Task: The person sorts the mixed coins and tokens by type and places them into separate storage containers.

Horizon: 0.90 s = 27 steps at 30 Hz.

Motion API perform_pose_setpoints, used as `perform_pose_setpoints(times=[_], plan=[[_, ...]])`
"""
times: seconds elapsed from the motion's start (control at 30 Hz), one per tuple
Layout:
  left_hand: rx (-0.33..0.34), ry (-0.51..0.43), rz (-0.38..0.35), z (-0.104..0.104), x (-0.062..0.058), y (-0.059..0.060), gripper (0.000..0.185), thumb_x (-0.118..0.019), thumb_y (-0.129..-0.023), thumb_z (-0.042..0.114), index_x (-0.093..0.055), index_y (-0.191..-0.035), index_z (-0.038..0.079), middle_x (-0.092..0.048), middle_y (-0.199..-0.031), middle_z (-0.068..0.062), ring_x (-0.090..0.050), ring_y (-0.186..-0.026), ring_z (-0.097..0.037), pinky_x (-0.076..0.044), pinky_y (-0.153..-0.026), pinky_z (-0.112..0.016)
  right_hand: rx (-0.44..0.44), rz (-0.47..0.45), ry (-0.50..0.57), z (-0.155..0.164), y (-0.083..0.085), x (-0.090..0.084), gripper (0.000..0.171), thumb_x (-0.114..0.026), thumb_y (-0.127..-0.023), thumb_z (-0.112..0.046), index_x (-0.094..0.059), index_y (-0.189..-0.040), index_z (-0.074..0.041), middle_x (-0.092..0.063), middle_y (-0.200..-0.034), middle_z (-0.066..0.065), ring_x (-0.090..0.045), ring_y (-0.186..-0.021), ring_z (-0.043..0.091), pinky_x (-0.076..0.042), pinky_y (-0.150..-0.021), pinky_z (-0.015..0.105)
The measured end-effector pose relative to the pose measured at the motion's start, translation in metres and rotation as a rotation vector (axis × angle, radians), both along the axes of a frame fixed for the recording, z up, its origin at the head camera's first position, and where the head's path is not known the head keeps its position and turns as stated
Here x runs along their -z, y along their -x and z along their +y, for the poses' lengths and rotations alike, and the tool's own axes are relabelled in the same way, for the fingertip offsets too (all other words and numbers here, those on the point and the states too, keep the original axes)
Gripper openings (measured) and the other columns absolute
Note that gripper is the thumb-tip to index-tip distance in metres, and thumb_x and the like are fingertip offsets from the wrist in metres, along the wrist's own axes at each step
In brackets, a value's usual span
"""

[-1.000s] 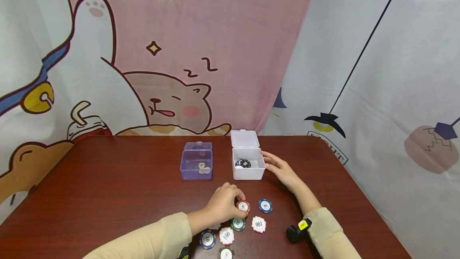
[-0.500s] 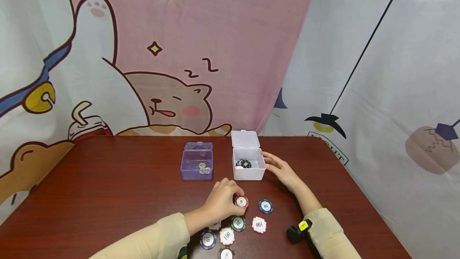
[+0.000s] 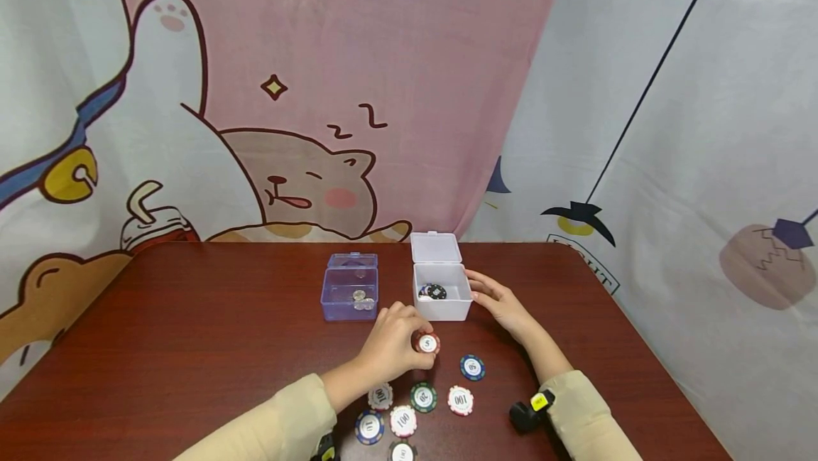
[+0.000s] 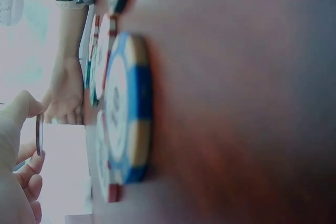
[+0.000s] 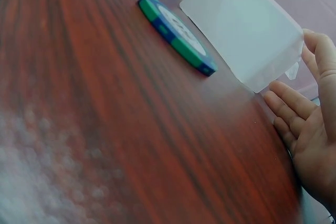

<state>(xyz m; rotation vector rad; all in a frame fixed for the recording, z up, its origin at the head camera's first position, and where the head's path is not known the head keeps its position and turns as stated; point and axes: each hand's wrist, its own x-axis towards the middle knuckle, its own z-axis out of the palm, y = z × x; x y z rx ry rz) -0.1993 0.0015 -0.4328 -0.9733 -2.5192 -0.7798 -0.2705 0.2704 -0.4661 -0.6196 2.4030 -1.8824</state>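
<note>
My left hand pinches a red poker chip marked 5 between thumb and fingers, above the table in front of the white box. Edge-on in the left wrist view, the held chip stands clear of the tabletop. The white plastic box has its lid up, and poker chips, one of them a black chip, lie inside. Against the box's right side rests my right hand, fingers extended; in the right wrist view its thumb is at the box's corner.
Left of the white box stands a translucent blue box, open, with a few small clear pieces inside. A blue-green chip, a green chip, a blue chip and several white-faced chips lie on the table nearer the person.
My left hand has lifted the red chip and moved it forward, away from the other chips, uncovering a white-faced chip below the wrist. The right hand stays at the white box.
</note>
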Motion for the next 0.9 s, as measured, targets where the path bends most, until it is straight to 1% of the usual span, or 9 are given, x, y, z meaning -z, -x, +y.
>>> perform_pose_setpoints(times=[0.13,0.4,0.57,0.73,0.9], plan=[[-0.001,-0.012,0.008,-0.001,-0.004,0.003,0.035,-0.081,-0.060,0.032,-0.074,-0.089,0.015,-0.061,-0.085,0.009,-0.048,-0.083,-0.012,-0.035,-0.072,-0.029,-0.001,0.001,0.005,0.000,-0.001,0.000,0.049,-0.054,-0.097,-0.006,-0.041,-0.143,-0.002,-0.050,-0.133,0.027,-0.047,-0.121,0.042,-0.041,-0.091,0.022],[0.012,-0.039,0.015,-0.001,-0.011,0.011,0.031,-0.082,-0.061,0.030,-0.074,-0.088,0.017,-0.061,-0.087,0.008,-0.048,-0.085,-0.012,-0.036,-0.074,-0.031,-0.003,0.008,-0.001,0.000,0.000,0.000,0.048,-0.054,-0.097,-0.004,-0.041,-0.143,-0.002,-0.051,-0.132,0.027,-0.048,-0.120,0.042,-0.041,-0.091,0.024],[0.006,-0.076,0.031,-0.001,-0.013,0.020,0.029,-0.084,-0.061,0.027,-0.075,-0.087,0.017,-0.060,-0.084,0.008,-0.047,-0.083,-0.012,-0.036,-0.073,-0.032,0.007,0.000,-0.014,0.001,0.000,0.001,0.048,-0.054,-0.096,-0.006,-0.043,-0.143,-0.003,-0.052,-0.132,0.025,-0.049,-0.120,0.039,-0.042,-0.091,0.026],[-0.010,-0.121,0.047,0.001,-0.016,0.030,0.031,-0.083,-0.061,0.026,-0.075,-0.089,0.014,-0.061,-0.085,0.006,-0.048,-0.083,-0.014,-0.038,-0.075,-0.034,0.016,-0.009,-0.020,0.001,0.001,0.001,0.048,-0.054,-0.096,-0.006,-0.044,-0.143,-0.006,-0.053,-0.132,0.023,-0.050,-0.119,0.038,-0.042,-0.092,0.027],[-0.025,-0.158,0.041,0.004,-0.021,0.041,0.034,-0.084,-0.061,0.024,-0.076,-0.091,0.010,-0.062,-0.086,0.003,-0.048,-0.083,-0.016,-0.038,-0.076,-0.036,0.015,-0.005,-0.023,0.001,0.000,0.001,0.048,-0.054,-0.096,-0.006,-0.043,-0.143,-0.005,-0.052,-0.132,0.023,-0.051,-0.119,0.037,-0.042,-0.092,0.028]])
